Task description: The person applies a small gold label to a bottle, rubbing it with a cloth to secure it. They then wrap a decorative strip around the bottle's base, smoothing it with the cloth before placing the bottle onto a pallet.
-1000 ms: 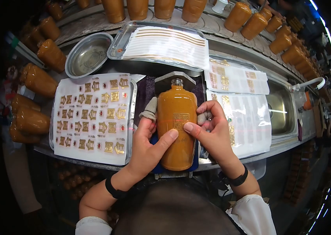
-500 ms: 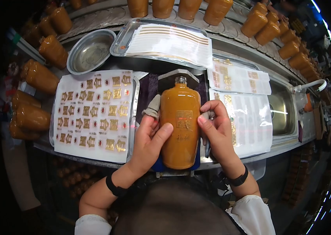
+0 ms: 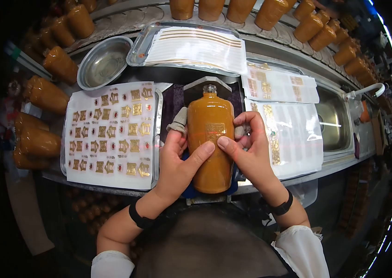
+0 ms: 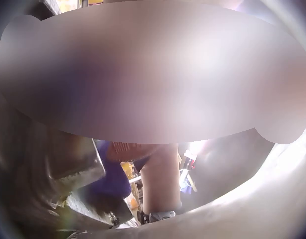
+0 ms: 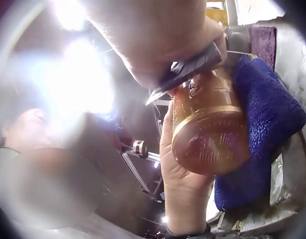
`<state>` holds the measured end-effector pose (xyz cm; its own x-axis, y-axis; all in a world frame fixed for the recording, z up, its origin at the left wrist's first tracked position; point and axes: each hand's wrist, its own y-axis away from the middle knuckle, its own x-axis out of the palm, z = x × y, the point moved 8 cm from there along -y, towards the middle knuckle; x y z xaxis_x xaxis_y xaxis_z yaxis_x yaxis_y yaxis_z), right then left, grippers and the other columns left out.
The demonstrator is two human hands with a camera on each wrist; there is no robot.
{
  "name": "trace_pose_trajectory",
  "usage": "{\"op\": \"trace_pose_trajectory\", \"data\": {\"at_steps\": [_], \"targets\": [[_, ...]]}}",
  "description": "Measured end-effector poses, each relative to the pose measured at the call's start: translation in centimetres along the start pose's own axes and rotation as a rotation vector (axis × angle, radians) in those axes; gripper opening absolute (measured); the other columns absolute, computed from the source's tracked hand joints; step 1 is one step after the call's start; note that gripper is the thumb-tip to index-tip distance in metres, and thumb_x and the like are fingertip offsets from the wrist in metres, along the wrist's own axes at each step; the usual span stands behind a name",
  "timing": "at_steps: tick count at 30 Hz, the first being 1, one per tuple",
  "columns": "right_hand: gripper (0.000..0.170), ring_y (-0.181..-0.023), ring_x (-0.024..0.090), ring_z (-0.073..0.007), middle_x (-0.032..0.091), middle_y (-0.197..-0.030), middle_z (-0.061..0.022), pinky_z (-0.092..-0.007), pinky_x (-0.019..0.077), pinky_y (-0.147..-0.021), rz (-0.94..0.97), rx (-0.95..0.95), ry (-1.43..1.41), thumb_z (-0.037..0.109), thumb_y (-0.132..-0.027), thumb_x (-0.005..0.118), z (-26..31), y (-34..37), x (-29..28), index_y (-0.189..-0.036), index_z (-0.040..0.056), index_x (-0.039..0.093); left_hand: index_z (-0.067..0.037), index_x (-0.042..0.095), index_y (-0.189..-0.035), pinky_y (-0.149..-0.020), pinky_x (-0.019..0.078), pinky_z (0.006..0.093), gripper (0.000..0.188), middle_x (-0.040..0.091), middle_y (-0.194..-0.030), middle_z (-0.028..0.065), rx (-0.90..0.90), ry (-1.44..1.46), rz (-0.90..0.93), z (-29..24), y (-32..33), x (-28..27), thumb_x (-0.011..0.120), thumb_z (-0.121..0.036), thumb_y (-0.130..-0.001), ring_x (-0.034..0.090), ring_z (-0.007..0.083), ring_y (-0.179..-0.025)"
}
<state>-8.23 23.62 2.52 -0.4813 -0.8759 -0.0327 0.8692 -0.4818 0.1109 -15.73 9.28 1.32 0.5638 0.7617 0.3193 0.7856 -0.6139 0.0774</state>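
An orange-brown glazed bottle (image 3: 210,111) lies with its neck pointing away from me, over a blue cloth (image 5: 267,99). A square gold label (image 3: 215,132) sits on its front. My left hand (image 3: 177,160) grips the bottle's left side, its thumb pressing just below the label. My right hand (image 3: 250,148) holds the right side, its thumb on the label's lower right edge. Grey finger covers (image 3: 178,119) are on some fingertips. In the right wrist view, a dark, pointed flat tool (image 5: 185,72) is tucked in the right hand. The left wrist view is mostly blurred.
To the left lies a sheet of gold stickers (image 3: 110,176) on a tray; more sheets (image 3: 298,139) lie right. Behind stand a metal bowl (image 3: 83,76) and a tray of strips (image 3: 196,51). Bottles (image 3: 270,14) line a conveyor; a sink (image 3: 335,132) is far right.
The right thumb moved off the label to the bottle's edge, then back onto it. The left thumb has shifted inward, near the right one. Bottles on the conveyor have moved right.
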Motion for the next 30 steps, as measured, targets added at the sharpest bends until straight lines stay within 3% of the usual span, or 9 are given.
{"op": "trace_pose_trajectory", "data": {"at_steps": [4,10,17,22,25,30], "targets": [[0.046,-0.072,0.048,-0.002,0.05,-0.108,-0.003,-0.0173,0.0426,-0.063,0.001,-0.038,0.009,0.018,-0.084,0.078,-0.1,0.2,-0.4,-0.115,0.0045,0.047,0.005,0.041,-0.139,-0.107,0.0435,0.0357,0.061,0.054,-0.136,0.0176,-0.012,-0.016,0.02,-0.1,0.3,0.3,0.072,-0.015,-0.091,0.055,0.0228,-0.126],[0.039,-0.073,0.046,-0.0016,0.048,-0.107,-0.0017,-0.017,0.0411,-0.064,0.041,-0.051,-0.101,0.014,-0.09,0.07,0.0,0.2,0.0,-0.119,0.0044,0.045,0.005,0.028,-0.15,-0.11,0.0395,0.0338,0.071,0.048,-0.144,0.0166,0.014,0.038,0.032,0.1,0.0,-0.4,0.067,-0.015,-0.095,0.05,0.0203,-0.131],[0.037,-0.071,0.046,-0.0018,0.049,-0.108,-0.0022,-0.0172,0.0404,-0.063,0.04,-0.113,-0.063,0.011,-0.093,0.064,0.2,1.1,-0.1,-0.124,0.0035,0.045,0.004,0.024,-0.153,-0.113,0.0351,0.0351,0.073,0.043,-0.149,0.0164,-0.069,0.102,0.087,0.9,0.1,-0.3,0.065,-0.013,-0.094,0.046,0.0216,-0.135],[0.054,-0.068,0.046,-0.0031,0.051,-0.101,-0.0036,-0.0187,0.0406,-0.06,-0.032,-0.09,0.077,0.017,-0.08,0.08,-0.6,1.2,-0.1,-0.121,0.0035,0.048,0.004,0.023,-0.153,-0.115,0.0336,0.0365,0.082,0.042,-0.149,0.0163,-0.044,0.025,0.114,0.7,0.1,-0.2,0.072,-0.015,-0.09,0.044,0.0224,-0.137],[0.053,-0.068,0.052,-0.0001,0.048,-0.111,-0.0044,-0.0147,0.0435,-0.059,0.047,-0.129,0.144,0.003,-0.084,0.073,-0.5,1.4,0.0,-0.125,0.0043,0.039,0.004,0.023,-0.153,-0.115,0.033,0.0367,0.084,0.041,-0.15,0.0165,-0.043,0.021,0.117,0.8,0.3,-0.2,0.073,-0.016,-0.089,0.044,0.0228,-0.137],[0.046,-0.067,0.051,0.0003,0.048,-0.109,-0.0036,-0.0145,0.0428,-0.058,0.026,-0.115,0.147,0.005,-0.085,0.073,-0.1,0.9,0.0,-0.121,0.0044,0.043,0.004,0.023,-0.153,-0.115,0.0328,0.0365,0.083,0.04,-0.15,0.0168,-0.029,0.035,0.095,0.9,0.2,-0.6,0.072,-0.015,-0.09,0.043,0.0226,-0.137]]}}
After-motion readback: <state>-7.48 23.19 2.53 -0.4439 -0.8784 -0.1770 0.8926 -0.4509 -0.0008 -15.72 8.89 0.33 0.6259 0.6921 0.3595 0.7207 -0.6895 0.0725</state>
